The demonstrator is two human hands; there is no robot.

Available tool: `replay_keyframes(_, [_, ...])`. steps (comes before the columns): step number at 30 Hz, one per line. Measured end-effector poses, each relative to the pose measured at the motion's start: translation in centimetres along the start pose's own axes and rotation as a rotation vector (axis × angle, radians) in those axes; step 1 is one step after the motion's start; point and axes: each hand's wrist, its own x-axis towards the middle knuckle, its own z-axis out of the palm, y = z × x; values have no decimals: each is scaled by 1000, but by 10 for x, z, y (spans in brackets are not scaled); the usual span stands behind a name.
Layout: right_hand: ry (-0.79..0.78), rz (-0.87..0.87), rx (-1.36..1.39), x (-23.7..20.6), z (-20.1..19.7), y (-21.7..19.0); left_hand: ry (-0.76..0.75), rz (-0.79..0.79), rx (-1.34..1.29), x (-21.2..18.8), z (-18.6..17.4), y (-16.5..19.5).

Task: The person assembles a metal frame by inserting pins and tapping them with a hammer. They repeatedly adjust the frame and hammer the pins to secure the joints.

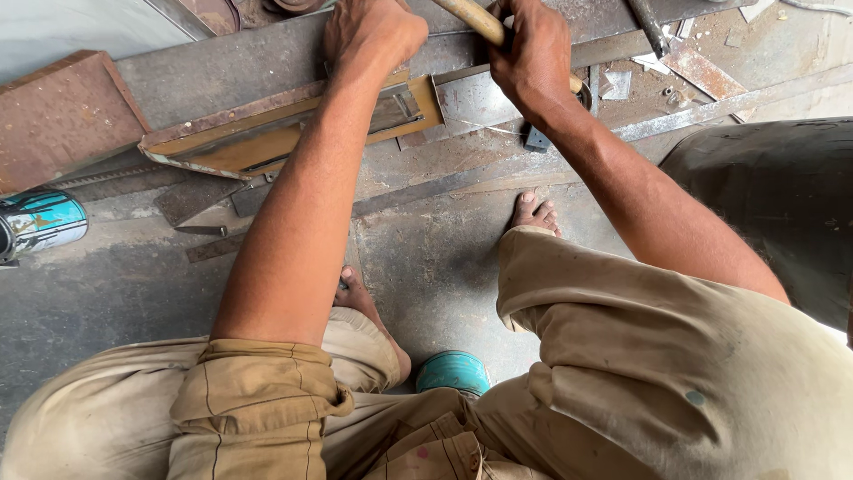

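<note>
I squat on a concrete floor, looking down past my knees. My left hand [371,34] presses down on a flat yellow-painted metal frame piece [267,133] that rests against a long rusty steel bar [222,71]. My right hand [530,55] is closed around a wooden handle [473,18], held over the steel bar beside the frame's right end. The tool's head is out of view. My bare feet [535,212] rest on the floor below the work.
A rusty block [58,116] lies at the left, with a blue-and-white can [40,222] below it. Metal scraps [702,71] litter the upper right. A dark curved metal surface [782,196] stands at right. A teal round object [453,372] sits under me.
</note>
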Motion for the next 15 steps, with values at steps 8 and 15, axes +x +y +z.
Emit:
replay_keyframes(8, [-41,66,58,4,-2,-8,-13,-7,-13,-4,-1,0])
replay_keyframes(15, [-23,71,69,5,-4,-12,-89,-8,62,-3,-4,2])
